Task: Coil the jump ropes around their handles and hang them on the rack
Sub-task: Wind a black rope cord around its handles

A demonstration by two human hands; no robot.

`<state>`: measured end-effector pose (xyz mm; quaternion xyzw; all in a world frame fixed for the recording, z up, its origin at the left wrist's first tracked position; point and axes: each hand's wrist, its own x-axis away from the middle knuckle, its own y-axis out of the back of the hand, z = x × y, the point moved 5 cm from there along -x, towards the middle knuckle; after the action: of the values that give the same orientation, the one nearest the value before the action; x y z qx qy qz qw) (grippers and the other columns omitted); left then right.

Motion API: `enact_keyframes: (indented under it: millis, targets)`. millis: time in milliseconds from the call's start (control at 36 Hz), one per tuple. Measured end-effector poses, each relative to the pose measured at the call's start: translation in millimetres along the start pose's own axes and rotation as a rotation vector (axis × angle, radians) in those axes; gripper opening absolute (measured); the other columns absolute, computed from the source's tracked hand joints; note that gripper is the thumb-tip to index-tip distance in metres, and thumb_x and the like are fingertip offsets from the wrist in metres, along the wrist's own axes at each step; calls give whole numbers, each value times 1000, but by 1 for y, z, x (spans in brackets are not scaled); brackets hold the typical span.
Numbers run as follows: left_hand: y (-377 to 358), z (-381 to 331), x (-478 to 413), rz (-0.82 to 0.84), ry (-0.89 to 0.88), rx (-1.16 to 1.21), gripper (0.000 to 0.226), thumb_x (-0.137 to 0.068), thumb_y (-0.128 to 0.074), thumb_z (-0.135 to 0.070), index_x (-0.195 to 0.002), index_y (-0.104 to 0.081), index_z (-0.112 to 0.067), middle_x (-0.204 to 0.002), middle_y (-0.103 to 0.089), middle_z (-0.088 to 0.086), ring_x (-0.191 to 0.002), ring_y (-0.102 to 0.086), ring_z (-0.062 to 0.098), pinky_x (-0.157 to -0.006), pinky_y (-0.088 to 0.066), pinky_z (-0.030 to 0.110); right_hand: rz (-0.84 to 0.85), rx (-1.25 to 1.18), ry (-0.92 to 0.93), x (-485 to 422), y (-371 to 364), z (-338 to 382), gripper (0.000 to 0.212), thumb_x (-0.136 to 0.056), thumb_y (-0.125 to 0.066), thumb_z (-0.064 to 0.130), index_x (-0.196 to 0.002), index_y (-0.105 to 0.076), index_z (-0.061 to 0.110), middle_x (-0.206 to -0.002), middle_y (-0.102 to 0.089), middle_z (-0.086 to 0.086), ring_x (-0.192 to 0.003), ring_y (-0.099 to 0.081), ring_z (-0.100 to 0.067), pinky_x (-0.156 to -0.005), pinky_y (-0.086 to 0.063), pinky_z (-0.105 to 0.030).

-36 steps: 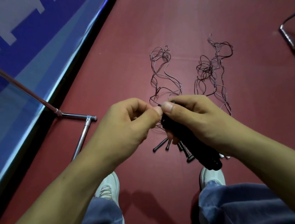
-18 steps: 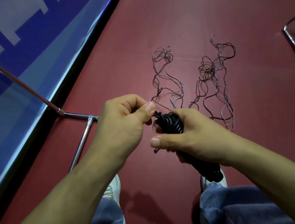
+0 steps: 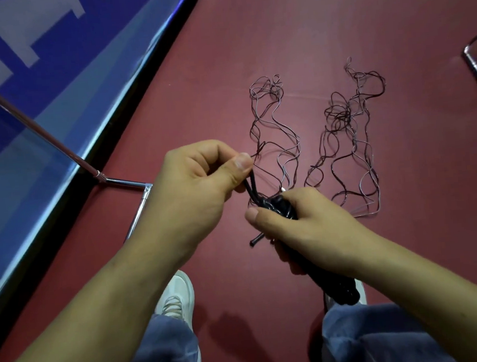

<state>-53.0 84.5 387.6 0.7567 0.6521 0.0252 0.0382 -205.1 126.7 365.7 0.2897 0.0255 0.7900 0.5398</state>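
Lifted slightly off the bundle, left hand [image 3: 203,189] pinches a rope strand [image 3: 251,187] taut while right hand [image 3: 301,233] grips the nearly coiled handles [image 3: 280,206]; loose rope tangles [image 3: 340,115] await on the floor [image 3: 333,16], nothing visibly hung on the rack [image 3: 126,183].

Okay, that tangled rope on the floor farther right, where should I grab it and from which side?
I'd take the right-hand rope by its near end, coming straight down from above. There the strands lie flat on the floor in open loops, while farther out they bunch into a tangled clump. Its handles aren't in view.
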Motion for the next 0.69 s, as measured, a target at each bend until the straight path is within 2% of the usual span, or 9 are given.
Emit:
enact_keyframes:
  millis: [83, 139, 250, 361, 444, 611, 694]
  targets:
    - [-2, 1, 2, -17, 12, 60, 24, -96, -64, -10, -74, -62, 0, -63, -54, 12, -59, -43, 22, -56, -39, 30, -38, 106, 49, 0, 3, 5, 51, -95, -59, 47, -76, -51, 0, -59, -67, -11, -47, -66, -22, -52, -56, -37]
    - [-6, 2, 3, -61, 34, 106, 26, -96, -65, -10, -73, -59, 1, -64, -51, 17, -56, -42, 21, -54, -38, 29, -61, 163, 65, 1, -1, 7, 52, -94, -56, 51, -77, -53, 2, -62, -69, -13, -47, -67, -20, -52, -57, -41]
    - [-9, 4, 2, -181, 115, 222, 29, -98, -59, -5, -70, -56, -3, -64, -40, 14, -51, -31, 17, -49, -30, 28, -113, 213, 101, 0, -9, 10, 60, -92, -49, 59, -78, -52, 1, -60, -67, -14, -45, -66, -20, -52, -57, -46]
    - [-8, 3, -2, -216, 125, 261, 25, -99, -57, -4, -74, -56, 2, -56, -34, 9, -49, -27, 14, -46, -28, 26, -157, 240, 126, -2, -11, 12, 62, -93, -43, 63, -75, -49, 4, -60, -66, -15, -49, -64, -25, -55, -55, -49]
    - [-6, 6, -6, -175, 152, 272, 20, -98, -58, -6, -82, -58, 5, -52, -36, 4, -48, -28, 14, -47, -30, 25, -143, 229, 112, -5, -11, 11, 63, -93, -43, 63, -75, -48, 3, -60, -66, -16, -47, -65, -24, -54, -55, -50]
    - [-2, 3, -9, -18, 110, 205, 23, -95, -63, -11, -73, -60, -5, -65, -50, 12, -55, -41, 18, -54, -36, 29, -194, 165, 112, -5, -2, 12, 75, -78, -45, 80, -75, -49, 5, -60, -66, -15, -45, -66, -23, -55, -56, -51]
    - [-5, 1, -8, -2, 112, 209, 23, -96, -61, -12, -74, -60, -4, -63, -50, 11, -55, -40, 18, -54, -36, 28, -196, 143, 113, -5, 2, 15, 74, -80, -47, 78, -74, -51, 4, -57, -66, -14, -44, -66, -23, -54, -57, -46]
